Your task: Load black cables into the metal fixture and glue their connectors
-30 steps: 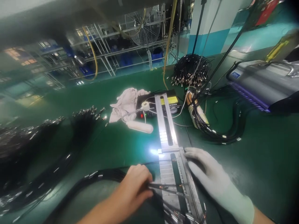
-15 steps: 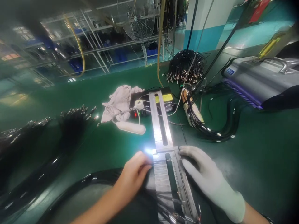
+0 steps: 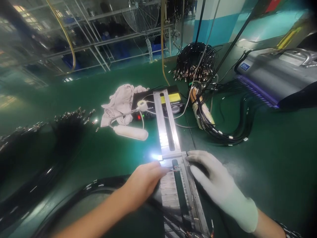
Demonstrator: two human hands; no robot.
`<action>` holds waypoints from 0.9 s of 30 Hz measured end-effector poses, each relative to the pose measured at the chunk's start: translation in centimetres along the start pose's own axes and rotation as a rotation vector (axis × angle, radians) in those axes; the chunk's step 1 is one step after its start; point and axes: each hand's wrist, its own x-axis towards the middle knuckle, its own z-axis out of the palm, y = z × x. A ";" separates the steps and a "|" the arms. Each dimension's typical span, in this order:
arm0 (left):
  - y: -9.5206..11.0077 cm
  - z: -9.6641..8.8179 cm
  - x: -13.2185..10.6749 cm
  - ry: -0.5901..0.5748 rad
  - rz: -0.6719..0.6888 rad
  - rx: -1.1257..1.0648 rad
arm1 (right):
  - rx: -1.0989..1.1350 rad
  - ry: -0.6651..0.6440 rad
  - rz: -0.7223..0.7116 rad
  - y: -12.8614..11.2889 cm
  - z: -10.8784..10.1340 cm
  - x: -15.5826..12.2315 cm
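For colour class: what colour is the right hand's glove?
The glove is white, its cuff pale greenish; head view.

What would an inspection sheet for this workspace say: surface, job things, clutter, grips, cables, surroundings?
Surface: glossy green tabletop.
Job's things: slotted metal fixture; bright light at its left edge.
Clutter: pale cloth beside a black box.
Grips: bare left grip at the fixture's slot, hold unclear; gloved right grip, fingers spread, along its right edge.
Cables: coiled black bundle at the back; curved bundle at right.
Surroundings: fan and teal-and-white pillar beyond the tabletop.
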 end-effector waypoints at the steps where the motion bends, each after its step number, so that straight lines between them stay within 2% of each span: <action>1: -0.1 -0.1 0.1 -0.011 0.009 -0.007 | -0.002 -0.001 -0.002 0.0 0.0 0.0; 5: -0.2 -0.6 0.3 -0.040 0.051 -0.003 | -0.013 -0.013 0.001 0.1 -0.3 0.1; 8: -0.2 -0.4 0.3 -0.014 0.106 0.029 | -0.020 -0.025 0.015 -0.1 -0.5 0.1; 14: -0.2 1.0 0.0 0.092 0.137 0.101 | -0.016 -0.027 0.013 -0.3 -0.4 -0.1; 17: 0.0 1.2 -0.3 0.174 0.167 0.189 | -0.012 -0.028 0.018 -0.1 -0.4 -0.1; 21: 0.1 1.6 -1.5 0.285 0.138 0.326 | 0.003 -0.039 0.022 0.1 -0.2 0.0; 23: -0.1 2.2 -2.2 0.274 0.115 0.360 | 0.013 -0.051 0.034 0.2 -0.2 0.0; 27: -0.3 3.1 -3.5 0.178 0.021 0.337 | 0.021 -0.069 0.046 0.1 -0.2 0.0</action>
